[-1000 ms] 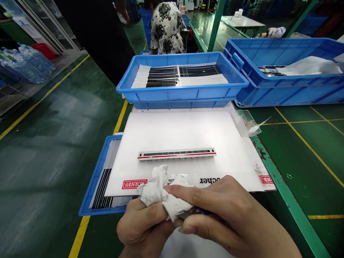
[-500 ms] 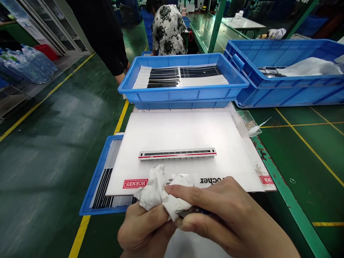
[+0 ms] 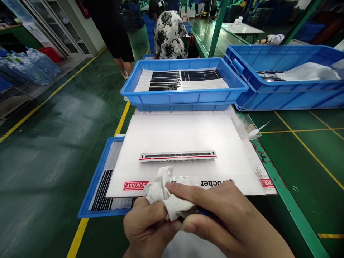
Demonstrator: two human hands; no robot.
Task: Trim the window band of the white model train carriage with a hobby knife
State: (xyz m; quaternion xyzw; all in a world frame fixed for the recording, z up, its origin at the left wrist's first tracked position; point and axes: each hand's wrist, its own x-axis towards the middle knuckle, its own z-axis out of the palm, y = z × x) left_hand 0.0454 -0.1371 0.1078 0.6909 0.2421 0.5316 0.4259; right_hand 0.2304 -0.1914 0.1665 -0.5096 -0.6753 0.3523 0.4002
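Green factory floor (image 3: pixel 45 150), lower center of frame: left hand (image 3: pixel 146 225) and right hand (image 3: pixel 228 215) gripped a white cloth (image 3: pixel 163 190) wrapped around a small tool (image 3: pixel 195 211), held just below a white board (image 3: pixel 177 132) bearing a toy train car (image 3: pixel 177 156).

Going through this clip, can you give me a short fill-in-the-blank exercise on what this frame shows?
1. The left hand and right hand grip a crumpled ____ cloth.
2. The train shell lies on a board, above a red label reading ____.
3. The stripe along the shell is ____.
4. Beyond the board, a ____ tray holds striped sheets.

Missing words: white; HORNBY; red; blue.
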